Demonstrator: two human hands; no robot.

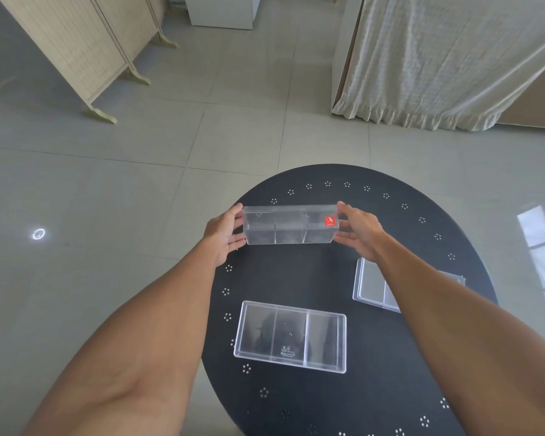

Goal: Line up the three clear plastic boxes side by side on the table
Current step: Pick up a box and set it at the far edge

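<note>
Three clear plastic boxes with inner dividers are on or over the round black table [406,234]. The far box [290,224], marked with a small red sticker, is held between both hands at the table's far left. My left hand [224,236] grips its left end and my right hand [357,229] grips its right end. A second box [290,336] lies flat near the table's middle, closer to me. The third box [372,286] lies to the right, partly hidden under my right forearm.
The table has a ring of small white flower marks near its rim. Grey floor tiles surround it. A folding screen [85,48] stands at the back left, a curtain [438,58] at the back right, and a white cabinet [221,11] at the back.
</note>
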